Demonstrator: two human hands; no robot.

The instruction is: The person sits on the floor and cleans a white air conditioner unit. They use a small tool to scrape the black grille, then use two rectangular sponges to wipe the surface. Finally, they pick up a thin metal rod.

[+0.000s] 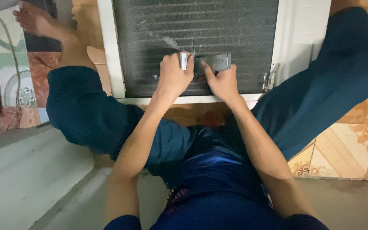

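1. A flat grey comb tool [211, 64] lies against the dark finned coil [201, 30] of a white-framed unit [110, 55].
2. The left hand [173, 76] clenches its blue-and-white end; the right hand [223, 81] presses the grey part.
3. Patterned floor tiles [354, 145] surround the unit.

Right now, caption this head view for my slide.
Both hands, left hand and right hand, press a flat grey tool against a finned coil.

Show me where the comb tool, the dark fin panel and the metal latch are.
comb tool [211, 64], head view, its grey flat body between the hands
fin panel [192, 25], head view, upper middle of the dark fins
metal latch [271, 76], head view, its bracket on the white frame
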